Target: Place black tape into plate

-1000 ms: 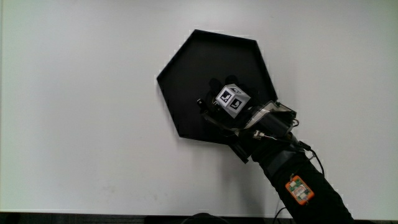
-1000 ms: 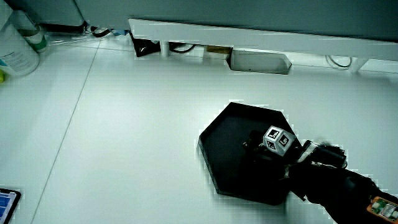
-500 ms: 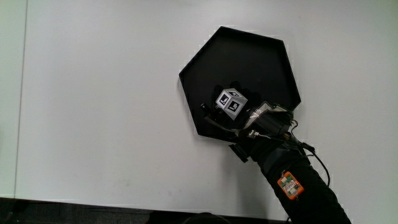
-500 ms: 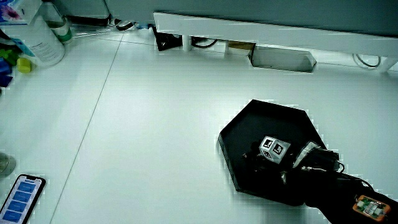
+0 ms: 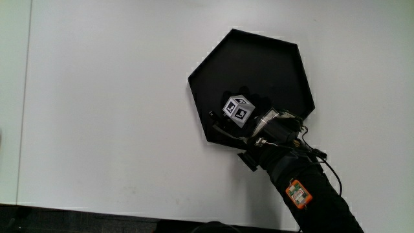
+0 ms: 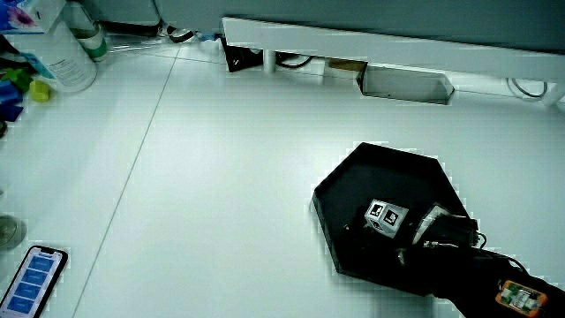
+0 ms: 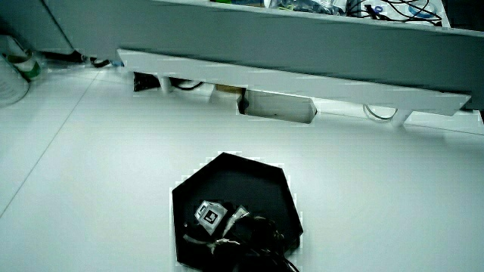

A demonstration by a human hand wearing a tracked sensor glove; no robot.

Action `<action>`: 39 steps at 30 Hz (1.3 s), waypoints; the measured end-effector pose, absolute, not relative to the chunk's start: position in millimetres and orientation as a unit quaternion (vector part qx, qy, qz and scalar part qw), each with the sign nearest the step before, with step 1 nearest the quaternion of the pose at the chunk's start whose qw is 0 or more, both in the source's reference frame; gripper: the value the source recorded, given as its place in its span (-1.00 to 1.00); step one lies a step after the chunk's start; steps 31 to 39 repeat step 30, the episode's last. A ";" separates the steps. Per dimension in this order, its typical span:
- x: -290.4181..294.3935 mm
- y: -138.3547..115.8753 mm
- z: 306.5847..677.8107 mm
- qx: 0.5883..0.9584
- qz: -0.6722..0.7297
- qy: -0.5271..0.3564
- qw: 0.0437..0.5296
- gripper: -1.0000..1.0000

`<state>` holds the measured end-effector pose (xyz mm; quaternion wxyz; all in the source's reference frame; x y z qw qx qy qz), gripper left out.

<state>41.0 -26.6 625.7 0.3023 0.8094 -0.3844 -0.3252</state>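
Observation:
A black hexagonal plate (image 5: 259,58) lies on the white table and shows in both side views (image 6: 397,172) (image 7: 242,177). The gloved hand (image 5: 239,110), with its patterned cube on top, rests over the part of the plate nearest the person, and its forearm reaches back over the table's near edge. It is low over the plate in both side views (image 6: 384,221) (image 7: 212,219). I cannot make out the black tape: black glove and black plate merge, and whatever lies under the hand is hidden.
A low white partition (image 6: 380,57) (image 7: 287,83) runs along the table's far edge. A pale bottle (image 6: 71,53) stands near it, with small coloured things (image 6: 18,84) beside it. A phone (image 6: 31,276) lies near the table's near edge.
Relative to the plate, the hand has drawn back slightly toward the plate's nearer rim. The plate has not visibly moved on the table.

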 end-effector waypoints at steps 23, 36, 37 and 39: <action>81.6 -7.7 606.1 0.849 -0.242 -0.361 0.302 -1.00; 91.6 -7.3 576.3 0.880 -0.186 -0.357 0.251 -1.00; 91.6 -7.3 576.3 0.880 -0.186 -0.357 0.251 -1.00; 91.6 -7.3 576.3 0.880 -0.186 -0.357 0.251 -1.00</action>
